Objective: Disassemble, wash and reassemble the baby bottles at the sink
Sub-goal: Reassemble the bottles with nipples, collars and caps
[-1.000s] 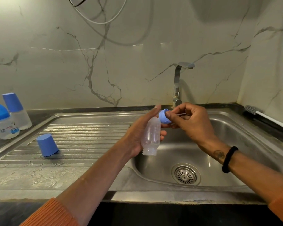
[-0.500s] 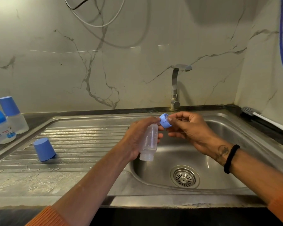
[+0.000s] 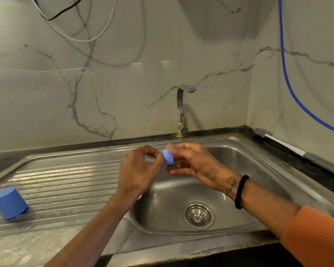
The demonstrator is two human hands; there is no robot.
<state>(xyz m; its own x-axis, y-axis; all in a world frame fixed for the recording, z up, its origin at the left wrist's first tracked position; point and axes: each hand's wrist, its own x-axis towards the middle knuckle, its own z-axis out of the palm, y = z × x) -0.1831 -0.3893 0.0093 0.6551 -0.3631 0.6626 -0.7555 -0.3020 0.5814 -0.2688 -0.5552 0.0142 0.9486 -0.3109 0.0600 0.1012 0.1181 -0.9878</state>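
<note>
Both hands meet over the sink basin (image 3: pixel 239 170), at the centre of the frame just below the tap (image 3: pixel 180 110). The left hand (image 3: pixel 138 172) is curled round the clear bottle (image 3: pixel 149 159), which is now almost hidden behind its knuckles; only a glimpse of clear plastic shows above the fingers. A second ago the bottle stood out plainly below that hand, mouth pointing down, so the hand has turned over it since then. The right hand (image 3: pixel 193 160) pinches the blue ring (image 3: pixel 168 158) between thumb and fingertips, its other fingers spread loosely below. The ring sits right against the left hand's fingers, as it did before; whether it touches the bottle cannot be told.

The view has swung rightward: the two capped bottles that stood at the left edge earlier are out of the frame. The blue cap (image 3: pixel 10 202) lies tipped on the ribbed drainboard (image 3: pixel 66 182) at the lower left, in the same spot on the ribs. A bottle brush (image 3: pixel 278 141) rests on the dark counter (image 3: pixel 301 164) at the right, by the wall corner, with a blue hose (image 3: pixel 289 87) hanging above it.
</note>
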